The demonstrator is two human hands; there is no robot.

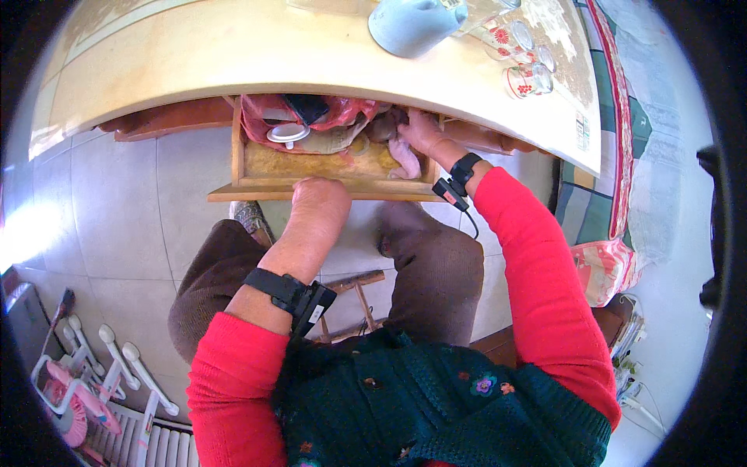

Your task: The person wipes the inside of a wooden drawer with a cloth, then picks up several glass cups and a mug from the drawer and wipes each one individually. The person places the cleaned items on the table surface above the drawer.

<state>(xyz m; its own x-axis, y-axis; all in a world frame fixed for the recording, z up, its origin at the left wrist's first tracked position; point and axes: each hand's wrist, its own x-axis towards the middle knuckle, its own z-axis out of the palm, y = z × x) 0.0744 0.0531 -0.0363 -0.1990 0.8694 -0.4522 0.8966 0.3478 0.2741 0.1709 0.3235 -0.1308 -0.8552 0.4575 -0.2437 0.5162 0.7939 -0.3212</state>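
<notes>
An open wooden drawer (327, 190) juts out from under the table before me. My left hand (321, 195) is closed over the drawer's front edge. Deep in the drawer's right side is my right hand (419, 131), its fingertips at a dark bundle (382, 128); whether they grip it is unclear. Just below that hand lies a crumpled pale pink cloth (405, 159). Red plastic bags (252, 119), a white round plastic item (288, 134) and a dark flat item (307, 106) fill the drawer's back left.
On the tabletop (233, 64) stand a light blue pitcher (414, 26) and several patterned drinking glasses (527, 80). A wooden stool rung (356, 281) shows between my legs. A checked cloth (595, 204) hangs at the right. A white and pink wheeled frame (87, 385) is at the lower left.
</notes>
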